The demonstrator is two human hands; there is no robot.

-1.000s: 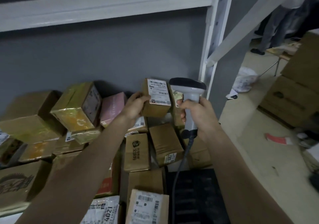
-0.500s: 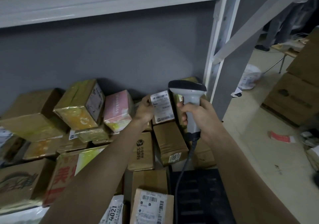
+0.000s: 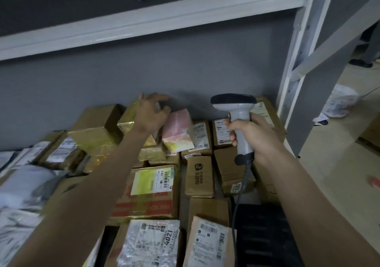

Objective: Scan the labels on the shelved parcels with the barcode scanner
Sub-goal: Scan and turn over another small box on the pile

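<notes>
Yellow-taped cardboard parcel (image 3: 131,120) under the spread-fingered left hand (image 3: 151,114) (reaching, not gripping); right hand (image 3: 251,135) clutches the grey pistol-grip barcode scanner (image 3: 236,112). Next: expose its label.

— Any legible marks on the shelf?
— White bag (image 3: 148,244), front row: "4021", printed sideways. Brown box (image 3: 234,172) under the scanner cord: corner sticker ending "9867".
— Anything else?
— Slim carton (image 3: 200,177): a shopping-bag logo over characters too blurred to read. Front box (image 3: 207,244): barcoded label, small print unreadable. Taped carton (image 3: 153,190): red characters, smeared.
</notes>
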